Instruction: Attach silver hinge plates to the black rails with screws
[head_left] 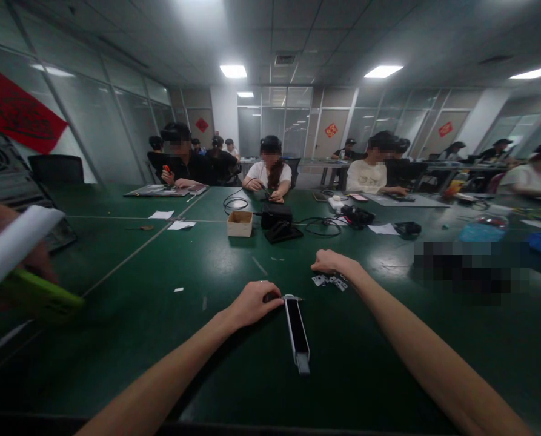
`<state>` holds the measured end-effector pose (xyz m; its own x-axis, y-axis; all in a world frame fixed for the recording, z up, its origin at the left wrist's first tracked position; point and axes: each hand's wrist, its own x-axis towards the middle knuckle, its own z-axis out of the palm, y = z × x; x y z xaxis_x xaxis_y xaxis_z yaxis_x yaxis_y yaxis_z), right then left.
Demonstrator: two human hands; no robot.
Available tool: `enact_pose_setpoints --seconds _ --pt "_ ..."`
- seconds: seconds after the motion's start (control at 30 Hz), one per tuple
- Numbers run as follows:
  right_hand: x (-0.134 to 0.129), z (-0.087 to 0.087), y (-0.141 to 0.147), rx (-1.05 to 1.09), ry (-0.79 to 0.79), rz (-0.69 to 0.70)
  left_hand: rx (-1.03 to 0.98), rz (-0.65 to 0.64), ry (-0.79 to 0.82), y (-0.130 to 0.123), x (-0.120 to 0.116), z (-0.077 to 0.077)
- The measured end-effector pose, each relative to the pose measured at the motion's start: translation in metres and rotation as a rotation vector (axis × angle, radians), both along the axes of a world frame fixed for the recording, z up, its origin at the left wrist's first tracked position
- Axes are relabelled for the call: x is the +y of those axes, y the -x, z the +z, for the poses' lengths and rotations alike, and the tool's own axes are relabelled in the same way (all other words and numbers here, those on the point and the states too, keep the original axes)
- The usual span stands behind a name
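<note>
A long, slim device (298,330) with a white body and a dark face lies on the green table. A narrow grey tab sticks out of its near end. My left hand (256,300) is closed at the far end of this device, thumb and fingers curled against its edge. Farther off and to the right, my right hand (329,262) is closed, knuckles up, just beyond a scatter of small flat pale pieces (331,281) with holes. Its fingertips are hidden, so I cannot tell what they hold.
A small light box (240,224) and a black box-like object (276,216) with cables stand ahead. At left, a blurred person's hand (38,260) is near a green object (38,295) and a white roll-like object (18,245). Several people sit across the table.
</note>
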<state>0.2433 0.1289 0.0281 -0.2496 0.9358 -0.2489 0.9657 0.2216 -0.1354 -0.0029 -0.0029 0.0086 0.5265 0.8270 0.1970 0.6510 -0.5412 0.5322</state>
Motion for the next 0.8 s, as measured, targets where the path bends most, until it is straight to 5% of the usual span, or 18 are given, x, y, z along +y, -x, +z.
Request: enact_pose_setpoints --seconds 0.27,0.8 --pt "-0.021 0.000 0.003 0.114 -0.123 0.127 -0.007 0.008 0.017 0.000 -0.002 0.001" --pt "-0.109 -0.014 0.016 0.606 -0.430 0.518 -0.044 -0.011 -0.024 -0.001 -0.001 -0.003"
